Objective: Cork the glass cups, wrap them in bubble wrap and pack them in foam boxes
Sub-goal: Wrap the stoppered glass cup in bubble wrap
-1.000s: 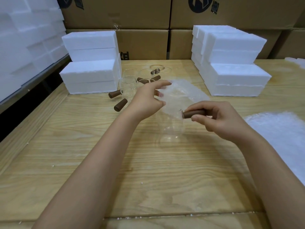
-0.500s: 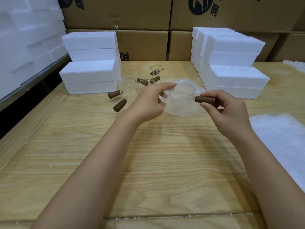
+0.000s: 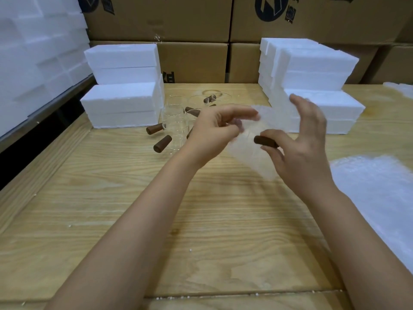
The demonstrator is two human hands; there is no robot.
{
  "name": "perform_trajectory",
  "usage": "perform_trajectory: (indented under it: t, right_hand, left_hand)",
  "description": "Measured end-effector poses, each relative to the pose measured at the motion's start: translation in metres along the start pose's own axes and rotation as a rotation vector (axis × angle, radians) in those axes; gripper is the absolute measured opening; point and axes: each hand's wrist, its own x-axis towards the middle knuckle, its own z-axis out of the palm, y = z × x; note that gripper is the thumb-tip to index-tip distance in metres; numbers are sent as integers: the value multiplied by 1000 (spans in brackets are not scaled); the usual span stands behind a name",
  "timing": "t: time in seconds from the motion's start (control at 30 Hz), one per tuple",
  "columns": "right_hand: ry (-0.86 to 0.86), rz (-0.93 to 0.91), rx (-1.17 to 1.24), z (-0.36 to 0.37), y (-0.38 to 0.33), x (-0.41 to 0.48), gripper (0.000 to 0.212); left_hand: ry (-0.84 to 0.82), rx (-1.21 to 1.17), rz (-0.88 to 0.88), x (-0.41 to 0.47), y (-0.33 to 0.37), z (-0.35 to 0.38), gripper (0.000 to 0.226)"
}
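My right hand [image 3: 301,151] pinched a cork [image 3: 266,140], long axis level, its free end pointing left into the blurred wrap [image 3: 248,153] that my left hand [image 3: 212,133], fingers curled, held over the table [image 3: 201,220].

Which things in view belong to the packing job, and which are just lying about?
Job: cork pinched by right hand; bubble wrap gripped by left hand; glass cups; loose corks; foam boxes; spare wrap.
Lying about: cardboard cartons behind; white crumbs on the table.

Brown cork [image 3: 266,140] juts from bubble wrap [image 3: 248,155], midair.
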Motion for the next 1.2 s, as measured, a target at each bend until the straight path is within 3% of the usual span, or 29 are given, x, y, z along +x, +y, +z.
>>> perform_trajectory:
  t: [0.07, 0.13, 0.2, 0.27, 0.33, 0.47, 0.57, 0.63, 0.73, 0.83, 0.93, 1.0, 1.1, 1.13, 1.2]
  right_hand:
    - [-82, 46, 33, 5, -3, -1, 10]
    - [-175, 113, 130, 7, -2, -3, 11]
    - [-200, 161, 282, 3, 3, -3, 8]
    - [-192, 248, 418, -4, 8, 0, 17]
    - [-214, 346, 554, -8, 13, 3, 26]
    - [-194, 493, 974, -16, 20, 4, 21]
    - [-169, 539, 1137, -20, 25, 4, 18]
    - [-168, 544, 1185, -20, 25, 4, 18]
    - [-113, 592, 1184, -17, 27, 6, 28]
    - [-111, 610, 1222, -14, 26, 4, 14]
    - [-49, 686, 1360, -11, 21, 1, 28]
    - [-4, 678, 1305, -9, 14, 2, 17]
    - [99, 767, 1342, -1, 3, 7, 15]
    - [124, 816, 1410, 1, 0, 7, 15]
    - [141, 816, 1353, 6, -7, 8, 26]
  left_hand:
    - [-121, -161, -32, 0, 3, 3, 41]
    - [-133, -333, -54, 1, 2, 3, 34]
    - [67, -424, -26, 4, -3, 1, 27]
    - [357, -333, 8, 6, -12, -1, 23]
    - [479, -199, -12, 6, -23, -2, 26]
    - [338, -165, -126, -1, -39, 1, 60]
    - [314, -342, -185, 0, -42, 0, 83]
    - [252, -490, -205, -2, -44, -6, 77]
    - [116, -580, -256, -6, -45, -8, 37]
    - [14, -577, -267, -10, -47, -3, 33]
    - [-32, -543, -277, -14, -47, 5, 28]
    - [-47, -552, -295, -16, -45, 8, 39]
    - [13, -585, -333, -16, -41, 14, 91]
    - [40, -602, -339, -16, -40, 16, 97]
    - [91, -625, -354, -17, -39, 20, 81]
